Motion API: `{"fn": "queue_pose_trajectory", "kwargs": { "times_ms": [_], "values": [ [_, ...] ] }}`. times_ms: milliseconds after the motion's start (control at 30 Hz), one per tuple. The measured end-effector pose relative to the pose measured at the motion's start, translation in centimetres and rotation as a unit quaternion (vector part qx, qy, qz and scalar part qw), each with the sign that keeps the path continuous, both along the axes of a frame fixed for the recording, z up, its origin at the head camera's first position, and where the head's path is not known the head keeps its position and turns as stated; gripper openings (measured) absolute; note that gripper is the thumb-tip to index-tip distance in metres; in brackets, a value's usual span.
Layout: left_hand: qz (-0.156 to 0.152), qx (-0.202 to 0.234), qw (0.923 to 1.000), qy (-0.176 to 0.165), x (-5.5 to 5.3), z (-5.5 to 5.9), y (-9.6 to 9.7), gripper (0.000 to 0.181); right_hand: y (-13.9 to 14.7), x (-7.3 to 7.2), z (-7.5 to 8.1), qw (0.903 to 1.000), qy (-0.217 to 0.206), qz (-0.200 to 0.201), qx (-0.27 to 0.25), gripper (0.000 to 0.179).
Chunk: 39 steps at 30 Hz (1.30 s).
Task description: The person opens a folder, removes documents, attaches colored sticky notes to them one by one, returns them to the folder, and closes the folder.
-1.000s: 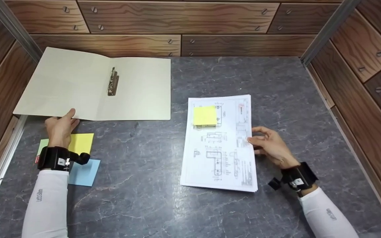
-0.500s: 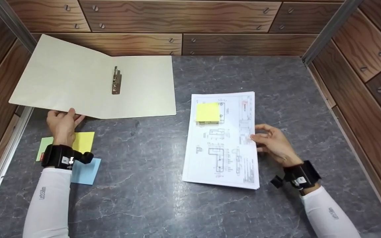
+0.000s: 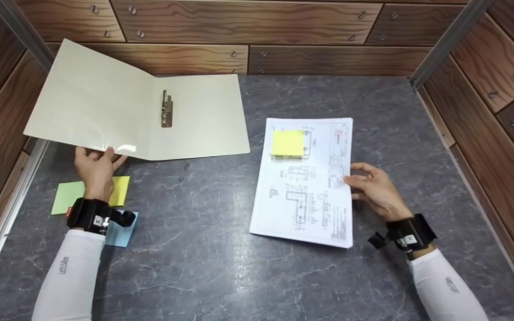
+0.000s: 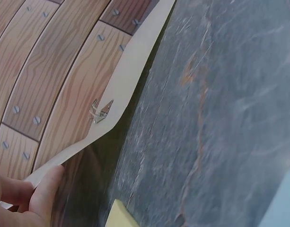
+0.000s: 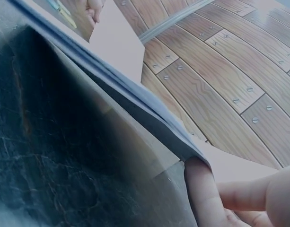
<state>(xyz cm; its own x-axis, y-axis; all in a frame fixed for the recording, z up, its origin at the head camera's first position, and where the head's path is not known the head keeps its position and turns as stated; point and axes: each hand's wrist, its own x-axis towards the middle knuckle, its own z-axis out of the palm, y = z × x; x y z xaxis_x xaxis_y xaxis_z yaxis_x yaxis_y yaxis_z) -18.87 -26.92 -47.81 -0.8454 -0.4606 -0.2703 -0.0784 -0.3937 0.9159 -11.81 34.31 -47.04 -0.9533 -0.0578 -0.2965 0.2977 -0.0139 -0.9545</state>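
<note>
A cream folder (image 3: 94, 102) lies spread at the back left, with a metal clip (image 3: 167, 111) near its fold. My left hand (image 3: 95, 171) pinches the near edge of its left cover, which is tilted up off the table; the left wrist view shows the gap beneath. At the right, my right hand (image 3: 376, 189) pinches the right edge of a stack of papers (image 3: 279, 214) printed with technical drawings. In the right wrist view the stack's edge (image 5: 135, 94) is raised, with shadow under it. A yellow sticky-note pad (image 3: 288, 143) sits on top of the sheets.
Green (image 3: 66, 197), yellow (image 3: 120, 191) and blue sticky notes (image 3: 123, 229) lie beneath and beside my left wrist, partly hidden by it. Wood-patterned walls (image 3: 310, 60) border the dark marbled table (image 3: 194, 249) at the back and sides.
The folder's left cover has risen at its outer side, and the folder has shifted right with my left hand. The paper stack and my right hand have moved slightly away and to the right.
</note>
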Motion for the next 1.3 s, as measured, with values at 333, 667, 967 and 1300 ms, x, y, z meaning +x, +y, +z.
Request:
{"fn": "queue_pose_trajectory", "kwargs": {
  "times_ms": [333, 667, 967, 1300],
  "values": [
    [-0.031, -0.025, 0.9991, 0.013, 1.9, 0.1, 2.5, 0.046, 0.2, -0.4, 0.7, 0.9996, 0.010, -0.011, -0.025, 0.047],
    [-0.058, -0.045, 0.9973, -0.006, 3.7, 0.1, 5.3, 0.062, 1.2, -0.9, 2.0, 0.9981, 0.025, -0.018, -0.053, 0.042],
    [-0.083, -0.036, 0.9958, -0.012, 5.7, -0.4, 8.1, 0.055, 1.3, -1.5, 2.2, 0.9980, 0.030, -0.018, -0.052, 0.042],
    [-0.111, -0.046, 0.9928, 0.008, 7.8, -1.0, 11.0, 0.060, 0.7, -2.4, 1.4, 0.9989, 0.013, -0.020, -0.041, 0.047]
  ]
}}
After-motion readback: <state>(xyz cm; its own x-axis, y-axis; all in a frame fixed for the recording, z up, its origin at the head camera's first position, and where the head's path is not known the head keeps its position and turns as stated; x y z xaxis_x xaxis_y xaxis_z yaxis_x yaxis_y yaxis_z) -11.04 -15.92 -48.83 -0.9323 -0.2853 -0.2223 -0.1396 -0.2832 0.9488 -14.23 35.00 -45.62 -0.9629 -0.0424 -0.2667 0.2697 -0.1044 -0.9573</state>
